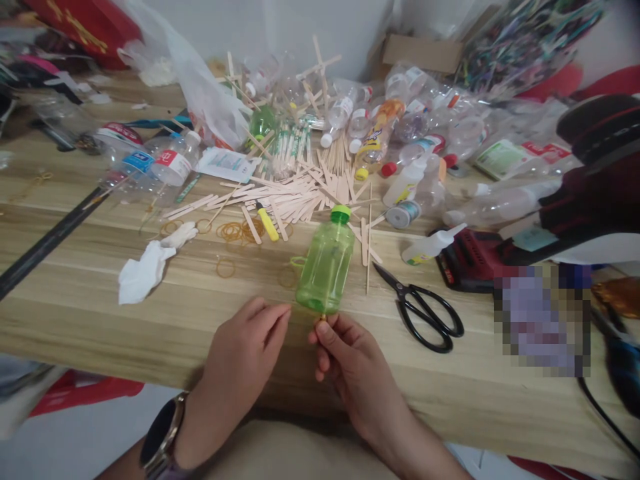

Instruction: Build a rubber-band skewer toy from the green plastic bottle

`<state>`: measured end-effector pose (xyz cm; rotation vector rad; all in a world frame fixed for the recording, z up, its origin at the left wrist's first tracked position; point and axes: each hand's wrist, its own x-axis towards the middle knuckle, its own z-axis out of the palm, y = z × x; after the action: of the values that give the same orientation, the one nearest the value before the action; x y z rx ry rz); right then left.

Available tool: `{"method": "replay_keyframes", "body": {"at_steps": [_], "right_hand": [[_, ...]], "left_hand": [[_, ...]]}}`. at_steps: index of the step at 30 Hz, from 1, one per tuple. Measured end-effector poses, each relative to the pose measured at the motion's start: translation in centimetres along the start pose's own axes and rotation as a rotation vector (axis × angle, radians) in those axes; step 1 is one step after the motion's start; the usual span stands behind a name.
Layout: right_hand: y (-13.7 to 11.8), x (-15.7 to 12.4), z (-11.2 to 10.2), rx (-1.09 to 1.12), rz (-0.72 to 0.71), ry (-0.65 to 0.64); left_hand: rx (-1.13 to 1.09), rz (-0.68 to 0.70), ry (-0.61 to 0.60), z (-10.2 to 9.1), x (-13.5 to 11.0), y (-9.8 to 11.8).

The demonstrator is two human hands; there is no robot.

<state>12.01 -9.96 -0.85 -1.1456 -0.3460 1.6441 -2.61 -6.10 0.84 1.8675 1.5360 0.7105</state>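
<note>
A translucent green plastic bottle (326,263) with a bright green cap is tilted away from me in the middle, its base toward me. My right hand (353,357) is closed at that base, thumb and fingers pinching a small brownish piece there that is too small to name. A thin pale line, perhaps a stick, shows through the bottle wall. Left of the base is my left hand (247,350), its fingers pressed together and apart from the bottle; anything between the fingertips is hidden. A watch (164,427) is on my left wrist. Black-handled scissors (425,310) lie to the right.
Wooden craft sticks (295,197) are heaped behind the bottle, with rubber bands (235,232) and a yellow-handled tool (269,223) nearby. Crumpled tissue (145,270) lies left. Glue bottles (425,247), a red-and-black power tool (475,260) and many plastic bottles (380,137) crowd the right and back.
</note>
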Motion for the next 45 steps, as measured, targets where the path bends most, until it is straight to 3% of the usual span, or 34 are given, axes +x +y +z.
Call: {"method": "replay_keyframes", "body": {"at_steps": [4, 7, 10, 12, 14, 19, 22, 26, 36, 42, 45], "right_hand": [[0.5, 0.1, -0.2, -0.052, -0.041, -0.03], [0.6, 0.0, -0.4, -0.086, -0.043, -0.051], [0.3, -0.2, -0.4, -0.154, -0.071, -0.075], [0.0, -0.4, -0.4, -0.206, -0.104, -0.078], [-0.2, -0.4, -0.4, -0.22, -0.116, -0.055], [0.0, -0.3, -0.5, -0.156, 0.007, 0.009], [0.3, -0.3, -0.6, -0.098, 0.077, -0.047], [0.3, -0.4, -0.5, 0.028, 0.069, -0.122], [0.0, -1.2, -0.7, 0.193, 0.323, -0.211], [-0.2, -1.0, 0.2, 0.518, 0.517, -0.071], [-0.1, -1.0, 0.5, 0.586, 0.528, -0.048]], "left_hand": [[0.11, -0.04, -0.196, -0.6, 1.8, 0.1], [0.085, -0.071, -0.466, -1.4, 3.5, -0.3], [-0.186, -0.099, -0.795, -1.6, 4.5, -0.6], [-0.451, -0.108, -0.888, -1.3, 4.4, -0.7], [-0.651, -0.133, -0.868, -0.6, 3.8, -0.7], [-0.882, -0.294, -0.662, 1.0, 1.7, -0.6], [-1.056, -0.396, -0.671, 1.7, 1.0, -0.4], [-1.223, -0.504, -0.678, 2.2, 0.7, 0.0], [-1.197, -0.533, -0.618, 2.0, 0.5, 0.2], [-1.14, -0.566, -0.467, 2.4, 0.1, 0.1], [-1.104, -0.578, -0.457, 2.5, -0.1, 0.2]]}}
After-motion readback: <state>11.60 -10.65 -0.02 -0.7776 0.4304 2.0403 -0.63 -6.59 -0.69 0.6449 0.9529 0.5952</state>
